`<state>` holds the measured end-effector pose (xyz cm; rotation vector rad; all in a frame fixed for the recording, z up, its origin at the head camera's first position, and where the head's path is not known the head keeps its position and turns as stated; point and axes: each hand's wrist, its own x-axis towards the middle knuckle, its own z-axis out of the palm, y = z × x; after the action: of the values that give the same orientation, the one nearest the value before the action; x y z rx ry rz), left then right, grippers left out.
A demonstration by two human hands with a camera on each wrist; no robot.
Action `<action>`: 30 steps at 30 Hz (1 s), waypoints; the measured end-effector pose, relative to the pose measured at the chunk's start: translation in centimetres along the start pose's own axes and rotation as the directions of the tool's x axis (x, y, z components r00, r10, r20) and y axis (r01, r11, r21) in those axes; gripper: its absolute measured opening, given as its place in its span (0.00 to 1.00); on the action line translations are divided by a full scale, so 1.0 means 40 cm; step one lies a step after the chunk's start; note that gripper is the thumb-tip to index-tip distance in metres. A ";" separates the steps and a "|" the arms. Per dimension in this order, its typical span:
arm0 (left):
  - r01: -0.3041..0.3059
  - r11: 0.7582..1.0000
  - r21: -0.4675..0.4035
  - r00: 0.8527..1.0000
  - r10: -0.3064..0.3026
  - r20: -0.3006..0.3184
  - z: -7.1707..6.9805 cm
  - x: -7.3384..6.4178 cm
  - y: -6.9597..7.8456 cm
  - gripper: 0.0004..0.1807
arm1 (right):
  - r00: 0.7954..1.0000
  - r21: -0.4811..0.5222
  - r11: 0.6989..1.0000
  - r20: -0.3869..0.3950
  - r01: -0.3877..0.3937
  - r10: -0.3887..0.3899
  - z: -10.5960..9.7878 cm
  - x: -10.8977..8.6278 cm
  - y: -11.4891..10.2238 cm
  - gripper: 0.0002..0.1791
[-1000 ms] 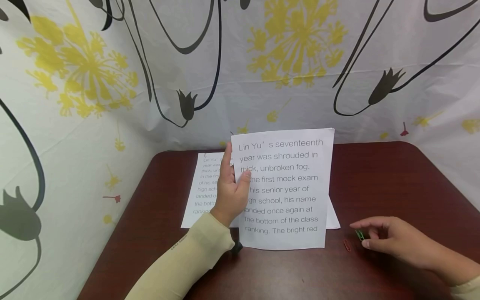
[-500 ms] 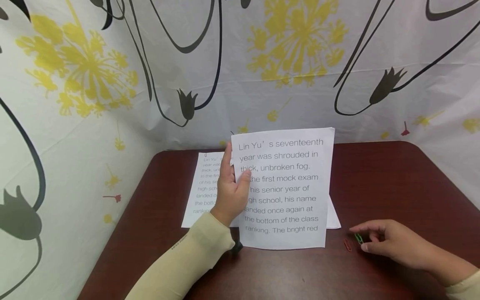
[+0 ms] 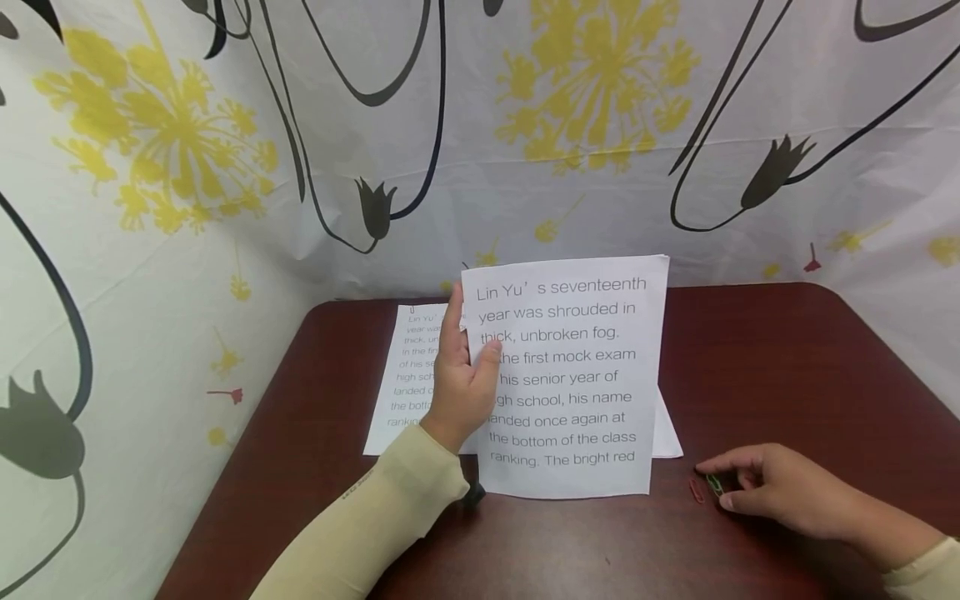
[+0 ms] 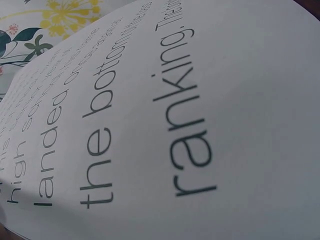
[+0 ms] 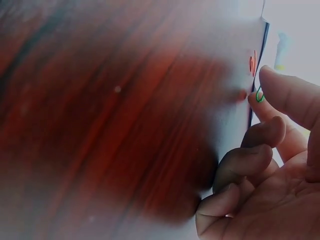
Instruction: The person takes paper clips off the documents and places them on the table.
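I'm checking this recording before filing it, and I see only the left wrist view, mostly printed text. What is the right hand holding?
Observer: In the head view, the right hand pinches a green paper clip.
Operator: Anything beside that clip?
Observer: A red paper clip lies on the table, just to its left in that view.
Operator: And beyond the printed page?
Observer: A second printed page lies on the table, partly hidden behind the raised one.

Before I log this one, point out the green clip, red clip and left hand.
Green clip (image 3: 714, 483), head view: its visible middle.
Red clip (image 3: 696, 491), head view: middle of its length.
Left hand (image 3: 461, 387), head view: middle of the hand.
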<state>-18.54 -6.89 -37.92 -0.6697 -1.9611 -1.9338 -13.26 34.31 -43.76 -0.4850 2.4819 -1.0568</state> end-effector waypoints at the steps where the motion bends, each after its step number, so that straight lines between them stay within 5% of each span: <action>1: 0.000 1.000 0.003 1.000 0.000 -0.001 0.000 0.000 -0.001 0.51 | 1.000 0.004 1.000 0.005 -0.005 0.005 0.000 0.000 0.000 0.21; 15: -0.007 1.000 -0.009 1.000 0.007 0.005 -0.002 -0.001 -0.005 0.49 | 1.000 0.000 1.000 0.017 -0.021 0.021 0.000 -0.002 -0.002 0.24; 23: 0.017 1.000 -0.002 1.000 -0.017 -0.001 -0.002 -0.001 -0.003 0.50 | 0.996 -0.046 0.999 -0.088 -0.012 0.008 -0.007 -0.001 -0.032 0.26; 27: 0.011 1.000 -0.001 1.000 -0.011 0.001 -0.002 -0.001 -0.003 0.50 | 0.972 -0.077 0.997 -0.230 0.027 -0.044 -0.017 0.001 -0.073 0.23; 30: -0.003 1.000 -0.001 1.000 0.003 0.003 -0.002 0.001 -0.003 0.50 | 0.926 -0.103 0.987 -0.347 0.124 -0.152 -0.019 0.005 -0.104 0.21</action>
<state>-18.66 -6.97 -37.99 -0.6757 -1.9598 -1.9328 -13.14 31.96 -40.22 -0.5410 2.8503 -1.1936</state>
